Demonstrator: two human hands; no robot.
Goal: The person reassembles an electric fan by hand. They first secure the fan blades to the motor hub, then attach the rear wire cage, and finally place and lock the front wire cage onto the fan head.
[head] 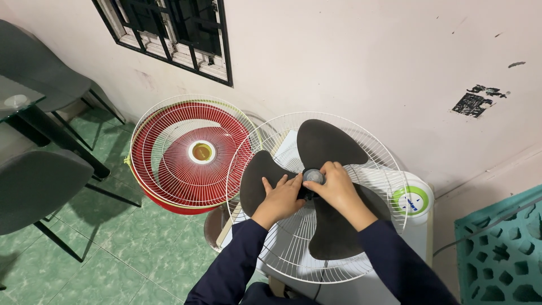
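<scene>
Two bare hands meet at the hub of a dark three-bladed plastic fan blade (327, 169), which lies inside a white wire rear fan guard (282, 248) — the landmark for everything else. The left hand (280, 197) lies flat on the blade just left of the hub, fingers spread and pressing down, not closed around anything. The right hand (336, 186) curls over a small grey round hub cap (314, 177) at the blade's centre, thumb and fingers pinching it; the fingertips hide most of the cap, so its exact shape is hard to make out. Both wrists run into dark blue sleeves (237, 265) that are cut off at the bottom edge.

Under the guard sits a white box-shaped fan body (420, 237) with a round green-and-white dial (410, 199) to the right of the blade; its lower part is out of view. Left of the guard, touching or overlapping its rim — I cannot tell which — a red wire front fan grille (189, 152) with a pale yellow centre ring leans against the white plastered wall (350, 62). Further left stand dark grey moulded chairs (36, 186), partly cropped. Above the grille is a black barred window (169, 31), cut off at the top. Right of the guard, a teal perforated crate (499, 248) shows only in part.
</scene>
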